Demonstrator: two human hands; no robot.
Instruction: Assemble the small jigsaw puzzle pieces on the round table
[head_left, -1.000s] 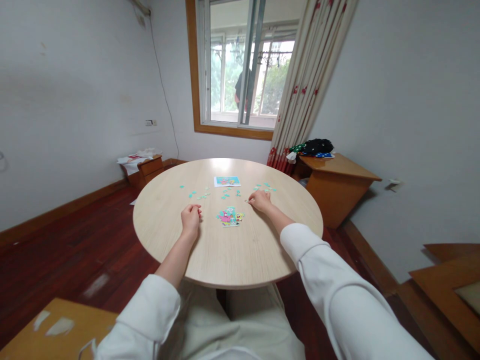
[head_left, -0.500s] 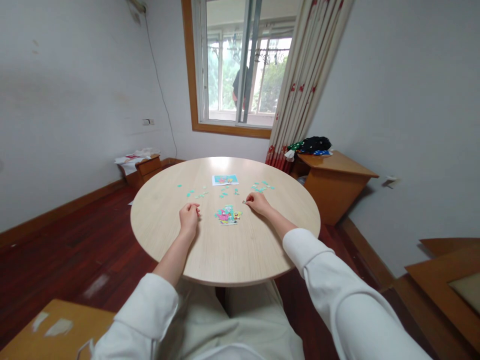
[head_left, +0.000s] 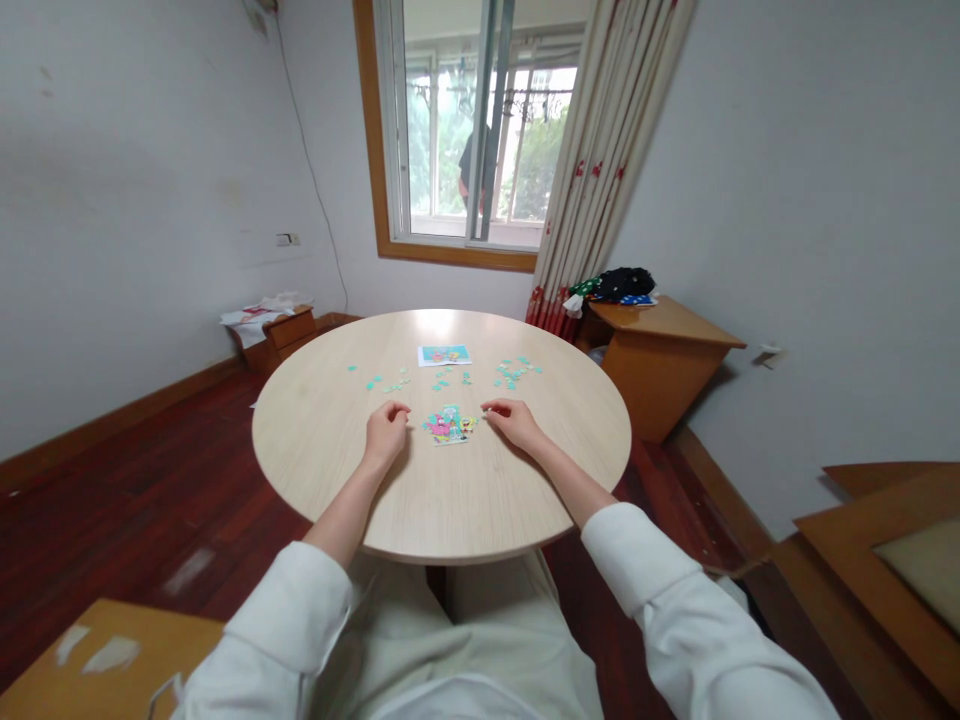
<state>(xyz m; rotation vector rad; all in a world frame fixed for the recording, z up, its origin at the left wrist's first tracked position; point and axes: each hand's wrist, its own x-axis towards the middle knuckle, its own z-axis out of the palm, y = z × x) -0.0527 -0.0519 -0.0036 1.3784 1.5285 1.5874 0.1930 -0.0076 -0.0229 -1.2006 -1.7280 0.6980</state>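
Note:
A partly assembled jigsaw puzzle (head_left: 450, 426) with colourful cartoon figures lies on the round table (head_left: 465, 500), between my two hands. My right hand (head_left: 514, 422) is just to its right, finger and thumb pinched on a small puzzle piece (head_left: 484, 411), mostly covered by the fingertips. On the puzzle's left is my left hand (head_left: 387, 430), resting near it with curled fingers and no piece showing in them. Loose turquoise puzzle pieces (head_left: 513, 373) are scattered beyond my right hand, and more pieces (head_left: 375, 383) lie beyond my left.
A printed reference picture (head_left: 445, 356) lies at the far side of the table, with several pieces in front of it. Behind stand a wooden cabinet (head_left: 667, 370) with cloths (head_left: 622, 286) on top and a curtain (head_left: 592, 170). A person (head_left: 472, 170) stands outside the window.
My right hand has moved its piece left and slightly nearer, close to the puzzle's right edge. My left hand has come inward toward the puzzle. The camera view has shifted slightly.

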